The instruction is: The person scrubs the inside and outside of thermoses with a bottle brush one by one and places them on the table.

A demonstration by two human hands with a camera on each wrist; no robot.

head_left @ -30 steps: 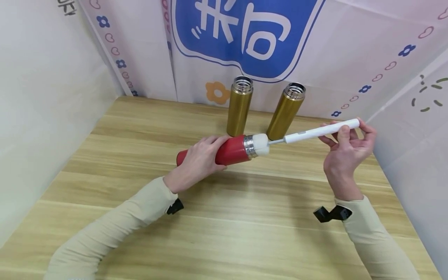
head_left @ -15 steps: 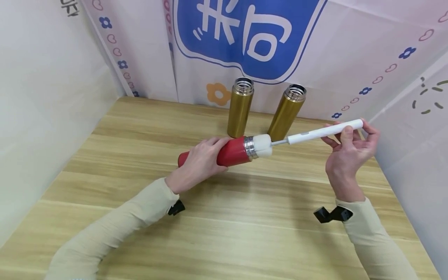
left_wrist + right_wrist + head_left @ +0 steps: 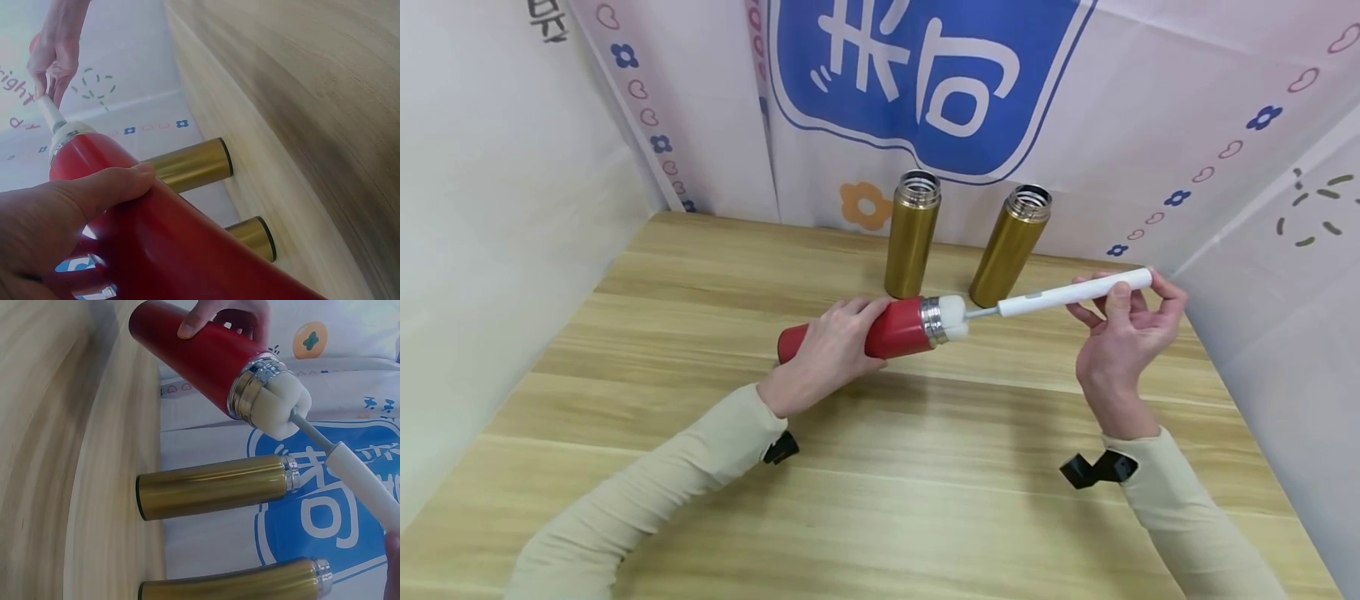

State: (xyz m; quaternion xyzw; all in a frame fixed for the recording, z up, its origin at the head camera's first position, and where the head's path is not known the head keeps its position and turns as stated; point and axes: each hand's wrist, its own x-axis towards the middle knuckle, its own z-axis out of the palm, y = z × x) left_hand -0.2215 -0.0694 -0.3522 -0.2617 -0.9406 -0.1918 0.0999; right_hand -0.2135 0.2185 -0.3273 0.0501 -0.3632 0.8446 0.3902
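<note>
My left hand (image 3: 829,350) grips a red thermos flask (image 3: 898,329) round its body, fingers over the top and thumb below. The flask is tilted nearly flat, its steel mouth facing right. My right hand (image 3: 1123,342) pinches the white handle of a bottle brush (image 3: 1067,295) between thumb and fingers. In the right wrist view the white sponge head (image 3: 281,406) sits partly inside the flask's mouth and bulges out of it; a thin grey rod joins it to the handle. How far the sponge reaches inside is hidden.
Two gold flasks without lids, one on the left (image 3: 913,242) and one on the right (image 3: 1011,250), stand upright behind the hands. Behind them hangs a printed cloth (image 3: 820,158). White walls flank the wooden table (image 3: 865,500) on both sides.
The right hand has shifted left and slightly down with the brush, and the sponge sticks out a little less from the flask. The left hand keeps its hold on the flask.
</note>
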